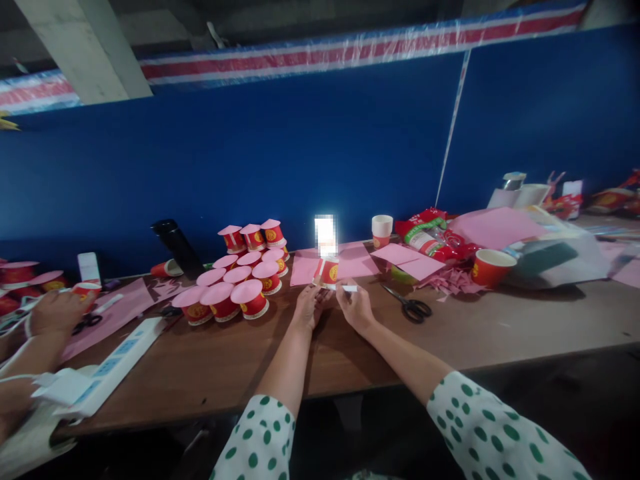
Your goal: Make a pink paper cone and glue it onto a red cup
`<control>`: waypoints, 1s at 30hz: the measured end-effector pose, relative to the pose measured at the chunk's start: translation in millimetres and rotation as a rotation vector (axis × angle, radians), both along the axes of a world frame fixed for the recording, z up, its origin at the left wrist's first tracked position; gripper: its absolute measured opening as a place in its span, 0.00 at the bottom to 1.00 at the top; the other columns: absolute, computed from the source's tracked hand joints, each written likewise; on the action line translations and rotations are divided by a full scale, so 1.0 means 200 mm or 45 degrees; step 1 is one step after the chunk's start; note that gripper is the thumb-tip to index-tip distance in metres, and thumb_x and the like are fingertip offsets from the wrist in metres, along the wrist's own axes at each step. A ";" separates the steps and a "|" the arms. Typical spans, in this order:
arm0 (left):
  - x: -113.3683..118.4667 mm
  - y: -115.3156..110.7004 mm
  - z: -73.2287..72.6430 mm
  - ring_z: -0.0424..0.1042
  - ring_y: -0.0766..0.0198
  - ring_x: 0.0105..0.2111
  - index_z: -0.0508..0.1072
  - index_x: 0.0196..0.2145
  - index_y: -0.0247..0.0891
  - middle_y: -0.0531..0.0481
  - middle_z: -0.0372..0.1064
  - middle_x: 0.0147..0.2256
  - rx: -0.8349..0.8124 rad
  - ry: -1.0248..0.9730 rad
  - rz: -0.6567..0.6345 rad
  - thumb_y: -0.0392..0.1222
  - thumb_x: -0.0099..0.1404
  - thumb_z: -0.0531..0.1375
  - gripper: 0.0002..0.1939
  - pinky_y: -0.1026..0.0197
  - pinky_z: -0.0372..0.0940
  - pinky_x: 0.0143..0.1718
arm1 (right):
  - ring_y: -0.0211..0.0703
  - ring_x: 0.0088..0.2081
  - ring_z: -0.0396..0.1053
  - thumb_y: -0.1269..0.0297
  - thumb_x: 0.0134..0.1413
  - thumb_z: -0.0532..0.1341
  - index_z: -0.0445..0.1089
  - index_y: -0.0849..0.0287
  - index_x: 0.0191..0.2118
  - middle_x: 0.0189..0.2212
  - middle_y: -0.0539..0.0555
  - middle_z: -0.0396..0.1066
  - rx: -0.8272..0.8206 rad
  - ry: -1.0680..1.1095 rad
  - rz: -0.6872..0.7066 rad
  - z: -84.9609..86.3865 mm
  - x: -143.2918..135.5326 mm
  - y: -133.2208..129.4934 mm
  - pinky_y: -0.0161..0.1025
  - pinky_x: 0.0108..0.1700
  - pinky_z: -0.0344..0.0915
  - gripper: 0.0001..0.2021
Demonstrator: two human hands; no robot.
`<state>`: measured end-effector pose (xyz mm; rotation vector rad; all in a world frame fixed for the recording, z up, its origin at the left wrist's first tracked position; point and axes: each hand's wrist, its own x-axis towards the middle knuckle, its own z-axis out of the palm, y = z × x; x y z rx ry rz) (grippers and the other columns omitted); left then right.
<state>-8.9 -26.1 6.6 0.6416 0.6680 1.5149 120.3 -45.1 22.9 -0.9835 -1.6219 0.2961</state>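
In front of me a red paper cup (328,272) with a gold emblem stands over a pink paper sheet (304,267). My left hand (310,307) is closed around its lower left side. From the fingers of my right hand (357,308), pinched just right of the cup, a small white strip (351,289) sticks out. To the left stand several upside-down red cups (250,299) topped with pink paper cones. Black-handled scissors (416,309) lie right of my right hand.
Another person's hand (57,310) works at the left, near a white power strip (113,370). A black bottle (177,248) leans by the blue partition (260,147). At right are a white-and-red cup stack (382,230), pink scraps (457,277) and a red cup (493,268).
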 end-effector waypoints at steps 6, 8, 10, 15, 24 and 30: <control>0.01 -0.02 0.02 0.72 0.67 0.30 0.70 0.31 0.32 0.48 0.73 0.29 0.009 0.071 0.016 0.30 0.48 0.64 0.10 0.62 0.67 0.40 | 0.37 0.24 0.67 0.64 0.56 0.50 0.65 0.60 0.30 0.23 0.52 0.70 0.013 -0.021 -0.004 0.01 0.00 -0.01 0.31 0.30 0.62 0.10; 0.02 -0.02 0.03 0.72 0.67 0.29 0.69 0.31 0.32 0.49 0.72 0.28 -0.009 0.096 0.019 0.30 0.47 0.65 0.11 0.61 0.66 0.40 | 0.37 0.25 0.67 0.64 0.57 0.50 0.66 0.60 0.30 0.24 0.52 0.70 0.015 -0.029 -0.012 0.02 0.00 -0.02 0.31 0.31 0.62 0.10; 0.02 -0.03 0.04 0.72 0.67 0.28 0.69 0.30 0.32 0.50 0.72 0.27 -0.027 0.107 0.016 0.31 0.46 0.65 0.12 0.61 0.66 0.40 | 0.38 0.25 0.68 0.64 0.57 0.50 0.66 0.60 0.30 0.24 0.53 0.70 0.022 -0.036 -0.015 0.01 0.00 -0.01 0.32 0.31 0.62 0.10; 0.02 -0.03 0.05 0.72 0.67 0.28 0.69 0.31 0.31 0.50 0.72 0.27 -0.035 0.090 0.000 0.30 0.45 0.66 0.14 0.62 0.66 0.39 | 0.39 0.28 0.69 0.64 0.57 0.50 0.66 0.60 0.31 0.26 0.54 0.71 0.038 -0.040 -0.020 0.00 0.00 0.00 0.32 0.33 0.63 0.10; 0.02 -0.03 0.04 0.72 0.66 0.30 0.69 0.32 0.31 0.49 0.72 0.29 -0.041 0.089 0.006 0.29 0.46 0.65 0.13 0.61 0.66 0.41 | 0.39 0.27 0.69 0.63 0.57 0.50 0.66 0.60 0.30 0.25 0.54 0.71 0.045 -0.002 -0.045 0.00 0.00 0.00 0.33 0.33 0.63 0.11; 0.02 -0.02 0.03 0.73 0.66 0.31 0.69 0.32 0.31 0.48 0.73 0.30 -0.038 0.079 0.008 0.29 0.47 0.65 0.13 0.61 0.66 0.41 | 0.39 0.25 0.68 0.62 0.57 0.50 0.65 0.60 0.30 0.23 0.53 0.70 0.009 0.035 -0.062 0.01 0.01 0.00 0.33 0.31 0.63 0.11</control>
